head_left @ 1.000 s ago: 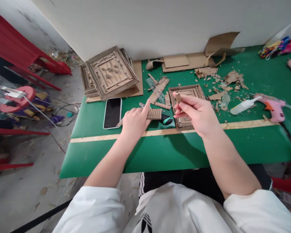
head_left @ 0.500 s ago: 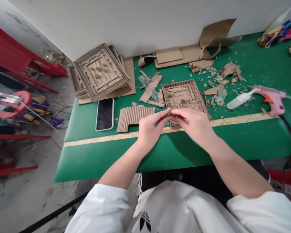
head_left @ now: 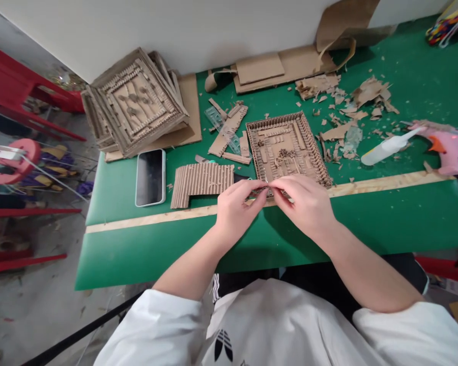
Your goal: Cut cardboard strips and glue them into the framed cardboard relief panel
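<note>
My left hand (head_left: 236, 206) and my right hand (head_left: 303, 201) meet at the near edge of a square cardboard tray (head_left: 313, 152) with ridged walls and small cardboard pieces inside. Both hands are closed in a pinch, fingertips almost touching. Whatever lies between the fingers is too small and hidden to name. A sheet of corrugated cardboard (head_left: 202, 180) with a notch in its lower edge lies left of my left hand. Partly under that sheet, a cutter-like tool with a dark handle (head_left: 241, 178) shows.
A phone (head_left: 151, 178) and stacked cardboard frames (head_left: 137, 104) are on the left. A clear ruler (head_left: 234, 145) lies among strips behind my hands. Torn cardboard scraps (head_left: 372, 94), a white glue bottle (head_left: 389, 147) and a pink glue gun (head_left: 448, 147) are on the right of the green table (head_left: 145, 254).
The view has shifted a little, so the table things sit differently in it. My hands stay pinched together and are now slightly lower against the tray's near edge.
</note>
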Demonstrator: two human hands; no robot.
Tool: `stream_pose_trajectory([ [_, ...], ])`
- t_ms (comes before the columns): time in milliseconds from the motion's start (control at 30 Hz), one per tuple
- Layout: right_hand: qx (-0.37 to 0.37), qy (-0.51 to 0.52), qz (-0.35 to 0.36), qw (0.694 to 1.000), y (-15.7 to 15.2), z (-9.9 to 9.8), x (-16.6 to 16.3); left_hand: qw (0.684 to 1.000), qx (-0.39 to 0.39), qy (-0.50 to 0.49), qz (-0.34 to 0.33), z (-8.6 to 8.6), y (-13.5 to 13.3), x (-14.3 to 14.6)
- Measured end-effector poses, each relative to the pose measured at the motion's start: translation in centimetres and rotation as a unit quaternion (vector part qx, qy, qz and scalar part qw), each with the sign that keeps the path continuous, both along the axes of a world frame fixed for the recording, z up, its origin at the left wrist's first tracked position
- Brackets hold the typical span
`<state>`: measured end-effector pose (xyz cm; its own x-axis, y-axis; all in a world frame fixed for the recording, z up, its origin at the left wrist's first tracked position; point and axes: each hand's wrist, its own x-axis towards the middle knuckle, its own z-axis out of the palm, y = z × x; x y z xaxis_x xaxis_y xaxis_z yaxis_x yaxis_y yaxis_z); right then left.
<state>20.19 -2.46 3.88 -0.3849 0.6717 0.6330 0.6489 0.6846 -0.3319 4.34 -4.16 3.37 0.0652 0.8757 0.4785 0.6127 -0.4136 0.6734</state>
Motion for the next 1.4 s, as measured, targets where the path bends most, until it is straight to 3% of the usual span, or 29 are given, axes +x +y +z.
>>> stream_pose_trajectory([
  [100,0.017,-0.007,0.002,1.000,-0.1,-0.1,-0.1,0.995,-0.082,-0.051,-0.002,0.0,-0.2,0.0],
  [167,0.022,0.007,0.015,1.000,-0.3,-0.3,-0.2,0.976,-0.160,-0.142,-0.029,-0.1,-0.3,0.0],
  [300,0.051,0.041,0.031,0.997,-1.0,-0.5,-0.3,0.872,-0.307,-0.370,-0.095,-0.3,-0.1,0.0],
  [367,0.062,0.064,0.029,0.996,-1.3,-0.1,0.1,0.821,-0.341,-0.450,-0.081,-0.4,0.3,-0.3],
  [433,0.051,0.077,0.011,0.996,-1.4,0.6,1.2,0.798,-0.335,-0.499,-0.039,-0.3,0.7,-0.7],
  [500,0.025,0.047,-0.042,0.998,-1.1,1.7,3.2,0.800,-0.314,-0.511,-0.017,-0.3,1.1,-1.1],
  [600,0.024,-0.010,-0.141,0.990,0.0,2.8,7.2,0.818,-0.308,-0.485,-0.042,-0.6,1.1,-1.4],
  [733,0.000,-0.134,-0.236,0.963,1.3,2.3,11.9,0.871,-0.262,-0.408,-0.082,-1.4,0.6,-1.1],
  [900,-0.039,-0.134,-0.291,0.947,1.8,1.3,11.8,0.935,-0.209,-0.283,-0.036,-1.4,0.3,-0.7],
  [967,-0.044,-0.092,-0.268,0.958,1.3,1.3,9.8,0.942,-0.205,-0.266,-0.029,-1.2,0.2,-0.6],
  [1067,-0.067,-0.014,-0.090,0.994,0.2,1.1,5.8,0.940,-0.212,-0.264,-0.036,-1.0,0.1,-0.4],
  [1133,-0.096,0.020,-0.003,0.995,-0.4,0.8,3.5,0.942,-0.201,-0.265,-0.047,-1.0,-0.1,-0.2],
  [1233,-0.131,0.068,0.034,0.989,-0.9,0.3,1.5,0.948,-0.165,-0.263,-0.075,-0.9,-0.2,-0.2],
  [1400,-0.257,0.154,0.006,0.954,-0.9,0.1,1.1,0.937,-0.186,-0.286,-0.070,-0.7,-0.1,-0.2],
])
